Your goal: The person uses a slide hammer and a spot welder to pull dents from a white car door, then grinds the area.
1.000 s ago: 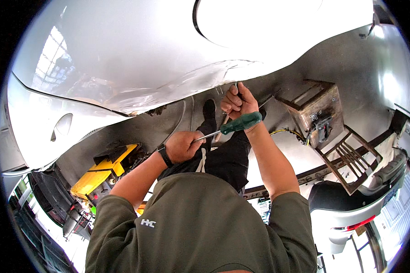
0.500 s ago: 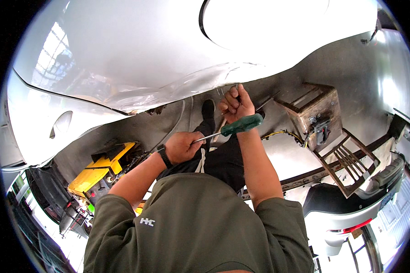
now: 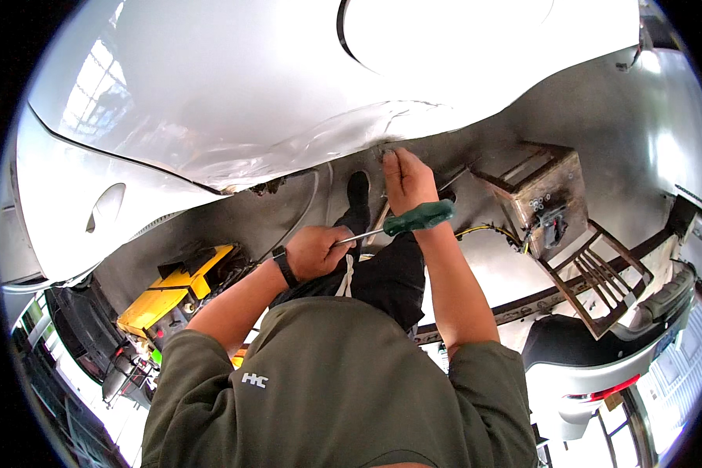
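A screwdriver with a green handle [image 3: 419, 219] is held by its metal shaft in my left hand [image 3: 317, 251], its handle pointing right and crossing in front of my right wrist. My right hand [image 3: 411, 181] reaches up to the lower edge of a white car body panel [image 3: 234, 93]. Thumb and fingers are pinched together at that edge; what lies between them, if anything, is too small to make out. Creases and dents run along the panel's lower part, just above my right fingertips.
A rusty metal stand [image 3: 550, 199] with a dark power tool [image 3: 554, 228] on it is at the right. Beyond it are a slatted rack [image 3: 597, 281] and a detached bumper [image 3: 585, 390]. A yellow machine [image 3: 171, 292] stands at the left. A hose [image 3: 308, 204] crosses the floor.
My right hand has turned and shifted slightly, its fingertips now pinched at the panel edge where thin pins showed before. My left hand and the screwdriver have barely moved.
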